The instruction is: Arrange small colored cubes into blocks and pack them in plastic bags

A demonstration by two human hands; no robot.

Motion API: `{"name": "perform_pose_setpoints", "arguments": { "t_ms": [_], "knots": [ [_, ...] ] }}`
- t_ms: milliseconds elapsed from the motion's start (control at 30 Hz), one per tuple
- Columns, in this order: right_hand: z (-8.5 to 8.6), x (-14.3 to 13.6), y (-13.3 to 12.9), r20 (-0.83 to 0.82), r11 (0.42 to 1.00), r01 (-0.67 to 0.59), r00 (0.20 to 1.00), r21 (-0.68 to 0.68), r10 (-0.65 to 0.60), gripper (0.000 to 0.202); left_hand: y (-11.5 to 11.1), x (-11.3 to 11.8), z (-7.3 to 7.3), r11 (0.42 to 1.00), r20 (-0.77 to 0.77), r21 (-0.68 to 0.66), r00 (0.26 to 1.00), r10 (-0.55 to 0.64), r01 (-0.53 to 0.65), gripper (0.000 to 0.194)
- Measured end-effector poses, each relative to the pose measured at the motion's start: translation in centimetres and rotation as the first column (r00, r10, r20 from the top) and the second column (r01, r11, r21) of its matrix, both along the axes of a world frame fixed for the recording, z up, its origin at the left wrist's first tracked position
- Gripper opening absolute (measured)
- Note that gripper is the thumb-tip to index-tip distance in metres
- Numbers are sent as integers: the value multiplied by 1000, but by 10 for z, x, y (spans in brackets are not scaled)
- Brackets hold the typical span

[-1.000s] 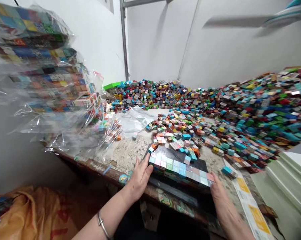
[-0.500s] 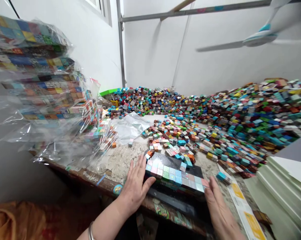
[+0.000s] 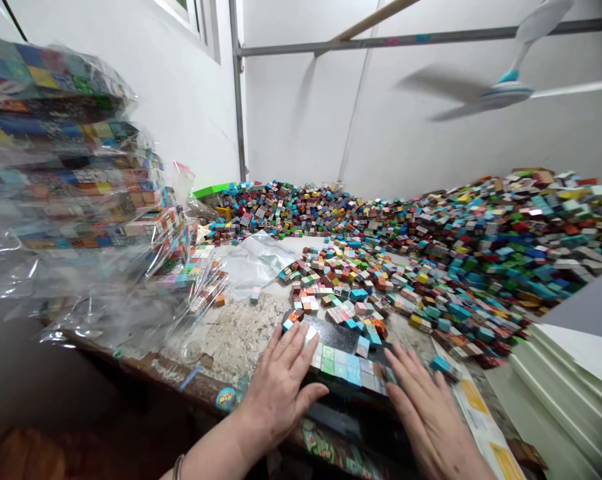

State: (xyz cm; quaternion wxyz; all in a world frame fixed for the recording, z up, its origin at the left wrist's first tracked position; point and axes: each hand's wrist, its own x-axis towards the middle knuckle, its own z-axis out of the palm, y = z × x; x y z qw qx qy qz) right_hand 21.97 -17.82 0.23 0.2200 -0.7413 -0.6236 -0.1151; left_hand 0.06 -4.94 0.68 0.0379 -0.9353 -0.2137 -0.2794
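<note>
A double row of small coloured cube blocks (image 3: 348,365) lies packed together on a black tray (image 3: 333,325) near the table's front edge. My left hand (image 3: 283,377) rests over the left end of the row, fingers stretched out and thumb apart. Over the right end lies my right hand (image 3: 423,400), its fingers flat and extended. Both palms face down and partly hide the end blocks. One pale block (image 3: 363,345) sits loose on the tray just behind the row.
A long heap of loose blocks (image 3: 481,247) runs along the wall. Plastic-wrapped block stacks (image 3: 75,180) stand at left, beside a clear plastic bag (image 3: 255,260). At right are pale green trays (image 3: 561,400) and a white-and-yellow strip (image 3: 485,420). A fan (image 3: 505,93) turns above.
Both hands have moved inward, from beside the ends of the row to lying over its end blocks. The view has shifted slightly.
</note>
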Motion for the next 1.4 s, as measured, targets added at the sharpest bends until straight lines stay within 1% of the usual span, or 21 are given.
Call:
{"name": "perform_pose_setpoints", "arguments": {
  "t_ms": [67,133,200,267,300,367,433,500,600,667,767,833,900,1000,1133,1200,1267,1333,1400],
  "knots": [
    [19,6,6,-97,1000,9,995,-20,-11,49,3,-10,-5,996,103,-47,992,74,-70,57],
    [36,11,21,-181,998,-13,983,-60,2,51,8,-23,-16,981,184,-109,967,177,-159,53],
    [47,17,46,-222,991,-51,975,-124,23,51,14,-38,-32,962,218,-150,942,256,-227,50],
    [51,21,77,-186,973,-75,982,-216,34,49,18,-51,-49,947,219,-168,927,305,-272,47],
    [51,23,94,-140,961,-64,990,-268,26,46,20,-55,-56,943,216,-166,922,320,-288,46],
    [46,27,129,-90,947,-56,996,-316,29,40,22,-60,-67,937,211,-149,916,342,-315,44],
    [41,29,161,-52,943,-48,998,-328,33,37,22,-60,-72,937,212,-122,913,348,-329,42],
    [35,31,187,-12,946,-29,1000,-324,27,43,22,-58,-71,937,218,-101,911,349,-335,40],
    [29,33,217,27,943,22,1000,-332,-14,53,22,-56,-68,946,233,-50,918,322,-320,39],
    [25,36,233,33,932,89,996,-353,-83,52,22,-57,-68,951,238,-28,922,304,-307,39],
    [20,43,254,33,903,200,979,-381,-203,52,22,-57,-69,956,238,-35,926,292,-292,37],
    [18,49,263,29,886,229,971,-402,-238,50,22,-57,-70,958,233,-45,929,287,-284,36],
    [18,53,268,13,874,217,972,-434,-235,43,22,-57,-70,958,229,-54,930,287,-283,35],
    [17,57,269,-26,859,178,976,-481,-217,35,21,-57,-69,957,221,-65,931,290,-283,35],
    [15,60,265,-91,844,145,971,-517,-223,26,20,-57,-68,957,221,-62,932,289,-282,34],
    [15,60,262,-134,855,126,966,-503,-221,23,21,-57,-67,958,230,-61,930,288,-282,33],
    [20,59,257,-189,878,99,959,-469,-210,22,21,-58,-67,959,236,-55,930,282,-277,32],
    [29,57,250,-255,903,62,949,-424,-185,22,21,-58,-67,960,235,-49,931,279,-275,33],
    [42,53,238,-324,925,14,935,-380,-147,26,21,-58,-67,960,230,-50,932,279,-275,34]
  ]
}}
